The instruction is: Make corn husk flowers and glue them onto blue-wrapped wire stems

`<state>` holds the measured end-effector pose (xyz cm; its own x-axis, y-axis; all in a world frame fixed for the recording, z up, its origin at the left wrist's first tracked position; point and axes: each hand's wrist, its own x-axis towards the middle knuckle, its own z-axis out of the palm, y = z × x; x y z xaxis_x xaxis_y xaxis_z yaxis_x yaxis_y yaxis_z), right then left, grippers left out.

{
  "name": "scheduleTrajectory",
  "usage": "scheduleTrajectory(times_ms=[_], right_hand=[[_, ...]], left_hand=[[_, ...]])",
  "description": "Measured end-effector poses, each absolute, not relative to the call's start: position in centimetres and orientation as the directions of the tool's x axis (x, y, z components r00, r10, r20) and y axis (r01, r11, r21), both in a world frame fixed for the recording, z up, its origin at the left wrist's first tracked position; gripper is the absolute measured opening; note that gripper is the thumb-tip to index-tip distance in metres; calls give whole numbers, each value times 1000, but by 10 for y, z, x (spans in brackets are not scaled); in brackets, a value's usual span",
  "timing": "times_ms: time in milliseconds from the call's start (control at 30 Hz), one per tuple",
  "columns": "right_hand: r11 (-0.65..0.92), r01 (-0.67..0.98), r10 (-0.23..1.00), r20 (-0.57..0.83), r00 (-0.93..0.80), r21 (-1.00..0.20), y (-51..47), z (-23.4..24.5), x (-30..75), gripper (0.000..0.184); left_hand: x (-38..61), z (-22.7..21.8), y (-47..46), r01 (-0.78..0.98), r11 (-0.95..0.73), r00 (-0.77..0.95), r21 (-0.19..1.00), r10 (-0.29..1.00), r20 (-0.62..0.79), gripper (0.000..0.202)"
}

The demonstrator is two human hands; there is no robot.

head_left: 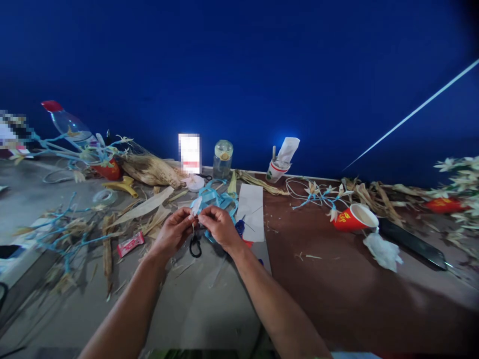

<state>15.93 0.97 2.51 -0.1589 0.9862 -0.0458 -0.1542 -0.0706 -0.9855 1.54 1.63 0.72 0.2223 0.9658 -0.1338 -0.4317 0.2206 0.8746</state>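
We pinched a small whitish papery scrap (195,206) between the closed fingertips of our left hand (172,233) and right hand (220,227), just above black-handled scissors (195,246).

The person holds both arms forward, bare from the elbow down. The left forearm (127,309) rises from the near edge and leans toward the right; the right forearm (269,299) rises from the near edge and leans toward the left, so the two come together at the far end. The left hand (172,233) and the right hand (221,228) meet in the middle, just beside each other, with the backs turned up. The fingers are curled on both hands, and the fingertips (189,215) of the left hand are closed in a pinch facing the pinched tips of the right. Both wrists are almost straight, and the right wrist bends slightly inward.
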Motion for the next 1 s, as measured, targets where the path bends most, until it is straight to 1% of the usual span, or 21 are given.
scheduleTrajectory(times_ms=[133,200,333,500,600,800,900,1000], right_hand=[[-40,-113,985,-20,-173,-993,9,24,159,14],[-33,-118,989,-16,-146,-992,10,21,158,15],[-31,-168,998,-23,-50,-985,14,16,158,13],[18,-182,1000,15,21,-983,16,18,161,11],[26,-183,999,19,41,-983,16,21,162,12],[21,-161,994,3,113,-987,18,23,164,14],[29,-170,993,9,115,-985,17,23,164,14],[39,-158,997,29,65,-987,13,22,161,15]], left_hand=[[19,10,16,-416,195,136,888,979,-151,23],[20,11,15,-399,197,129,896,979,-158,23],[21,11,13,-393,226,209,891,966,-152,21],[21,10,12,-475,266,302,839,945,-128,20],[20,9,12,-488,288,329,824,935,-132,19],[20,8,13,-451,293,353,843,926,-133,21],[19,6,15,-454,278,305,847,941,-146,20],[18,4,18,-498,228,174,837,972,-161,21]])
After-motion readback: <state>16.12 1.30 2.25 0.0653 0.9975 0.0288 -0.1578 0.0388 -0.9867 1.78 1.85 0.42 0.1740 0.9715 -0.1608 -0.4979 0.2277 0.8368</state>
